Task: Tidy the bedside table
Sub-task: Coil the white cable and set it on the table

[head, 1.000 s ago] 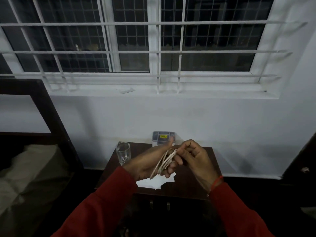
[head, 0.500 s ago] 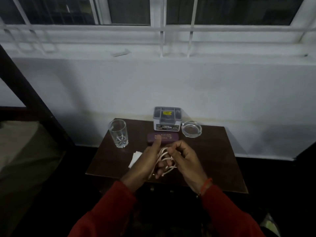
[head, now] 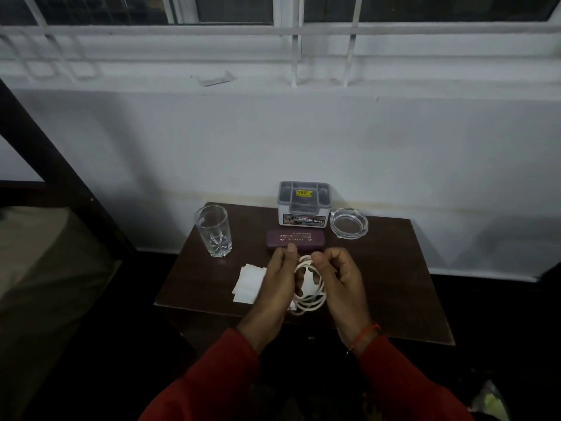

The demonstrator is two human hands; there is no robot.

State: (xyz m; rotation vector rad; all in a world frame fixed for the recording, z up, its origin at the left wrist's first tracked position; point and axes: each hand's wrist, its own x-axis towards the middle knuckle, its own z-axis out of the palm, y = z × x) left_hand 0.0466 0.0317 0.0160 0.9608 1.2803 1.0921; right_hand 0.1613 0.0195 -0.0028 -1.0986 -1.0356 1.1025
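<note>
A coiled white cable (head: 309,294) hangs in loops between my two hands above the dark wooden bedside table (head: 403,287). My left hand (head: 277,284) grips the coil's left side, thumb up. My right hand (head: 341,279) pinches its top between thumb and fingers. On the table stand an empty drinking glass (head: 213,230) at the left, a maroon spectacle case (head: 295,238) in the middle, a grey compartment box (head: 303,204) behind it, and a glass ashtray (head: 349,223) at the right. White papers (head: 249,282) lie partly under my left hand.
A white wall and a barred window with a sill (head: 273,71) rise behind the table. A dark bed frame (head: 51,165) and bedding (head: 45,268) stand at the left. The floor around the table is dark.
The view has tilted down from the window to the table. Both hands have kept hold of the cable, and the coil now hangs in looser, rounder loops between them.
</note>
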